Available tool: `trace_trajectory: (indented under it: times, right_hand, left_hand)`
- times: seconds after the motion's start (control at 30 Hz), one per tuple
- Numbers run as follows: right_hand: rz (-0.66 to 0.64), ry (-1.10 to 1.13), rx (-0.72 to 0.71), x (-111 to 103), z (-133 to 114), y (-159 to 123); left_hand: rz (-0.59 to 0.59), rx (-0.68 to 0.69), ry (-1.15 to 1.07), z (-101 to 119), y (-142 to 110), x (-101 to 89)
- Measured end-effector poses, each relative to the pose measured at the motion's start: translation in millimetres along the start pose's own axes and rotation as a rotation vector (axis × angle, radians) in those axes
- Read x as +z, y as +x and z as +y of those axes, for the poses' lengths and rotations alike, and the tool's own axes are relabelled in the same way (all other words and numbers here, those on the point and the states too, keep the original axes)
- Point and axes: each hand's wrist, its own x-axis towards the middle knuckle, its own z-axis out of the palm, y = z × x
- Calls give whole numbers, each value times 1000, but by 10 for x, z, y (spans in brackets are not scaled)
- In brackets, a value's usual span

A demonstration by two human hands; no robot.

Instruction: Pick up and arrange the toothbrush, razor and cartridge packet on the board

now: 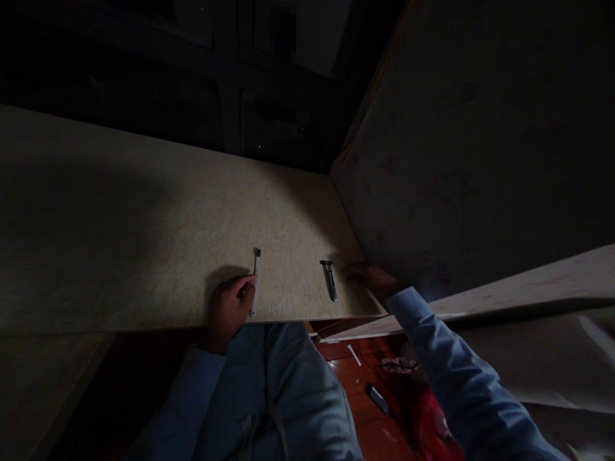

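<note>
Toothbrush-like implement [255,291], pale-handled and dark-headed, is shown just left of the lower centre of the frame, laid near the front edge of the counter [182,237] with its head directed upward. Its handle is touched by the fingertips of the left hand [230,308], whose fingers are curled inward; whether the handle is pinched or merely touched cannot be determined. A dark razor [331,282] is seen to the right, its head uppermost and its handle slanted slightly. Just beside it, the right hand [375,278] is placed low with fingers extended toward the razor; its fingertips are obscured by shadow, so neither their opening nor any hold can be established. The right side is bounded by a patterned wall [461,147].
</note>
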Motion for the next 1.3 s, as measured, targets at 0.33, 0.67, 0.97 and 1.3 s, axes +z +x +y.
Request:
trace_trajectory:
  times: [0.33,0.67,0.97,1.3]
  right_hand:
    - [-53,15,-81,-54,-42,46]
    - [90,11,-215,92,153,-42]
    - [215,-19,-255,230,157,-123]
    - [202,-103,-303,253,170,-119]
  left_hand:
    - [10,3,11,-4,-3,10]
    - [-4,5,1,25,-5,-2]
    - [7,17,12,-13,-2,12]
    - [33,28,17,-8,-1,18]
